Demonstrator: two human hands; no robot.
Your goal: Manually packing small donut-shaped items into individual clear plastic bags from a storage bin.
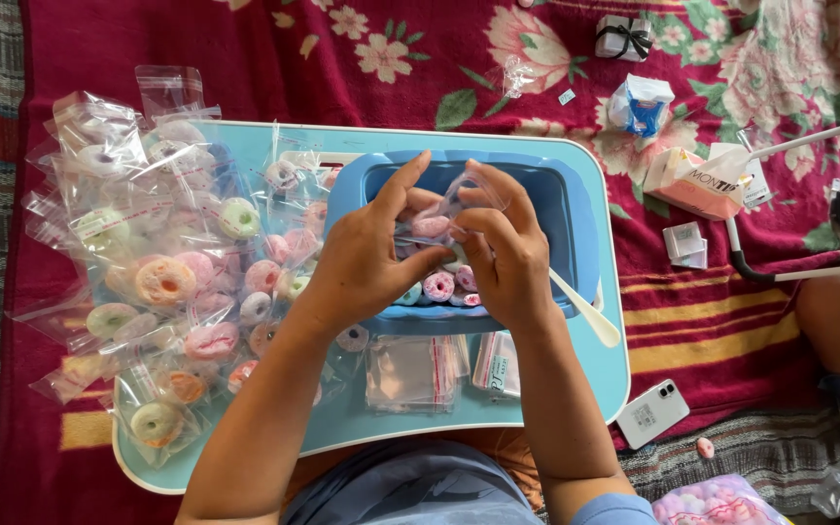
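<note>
I see both hands raised over the blue tray [576,209], which sits on the light blue tabletop [614,374]. The left hand [367,258] and the right hand [507,253] together hold one small clear bag [444,209] above the tray's middle. Left grip: narrow, thumb and fingers pinched on the bag's left edge. Right grip: narrow, fingertips pinched on the bag's right edge and upper corner. A pink ring-shaped candy [431,227] shows inside the bag, between the two hands.

More loose ring candies [439,286] lie in the tray below the hands. A white spoon [585,309] rests across the tray's right front corner. A heap of filled bags [162,282] covers the tabletop's left half. A stack of empty clear bags [410,371] lies just in front of the tray. A white phone [653,413] lies on the red floral blanket [731,321], near the tabletop's right corner.
</note>
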